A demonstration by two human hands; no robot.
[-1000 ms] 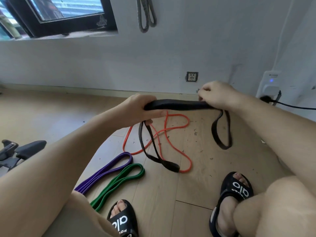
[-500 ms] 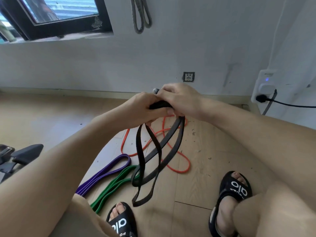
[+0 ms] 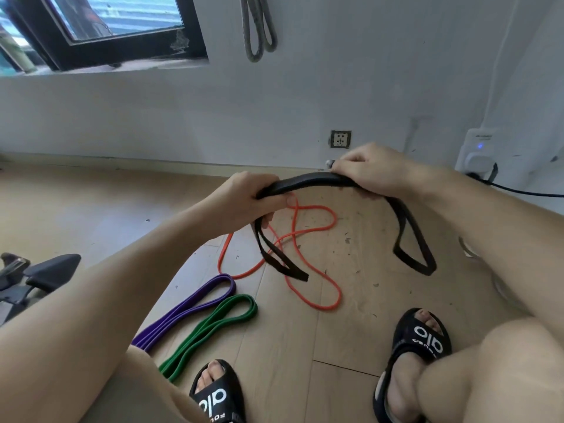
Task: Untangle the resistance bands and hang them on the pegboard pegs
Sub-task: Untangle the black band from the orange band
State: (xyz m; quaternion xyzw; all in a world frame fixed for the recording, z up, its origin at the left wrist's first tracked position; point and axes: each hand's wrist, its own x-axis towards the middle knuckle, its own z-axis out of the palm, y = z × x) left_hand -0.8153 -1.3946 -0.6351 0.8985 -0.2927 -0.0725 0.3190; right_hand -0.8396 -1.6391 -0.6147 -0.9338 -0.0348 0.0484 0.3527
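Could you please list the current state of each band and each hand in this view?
black band: held off the floor between both hands, end loops hanging
left hand: grips black band
right hand: grips black band
orange band: on the floor, crossing itself
purple band: flat on the floor
green band: flat on the floor
grey band: hanging on the wall
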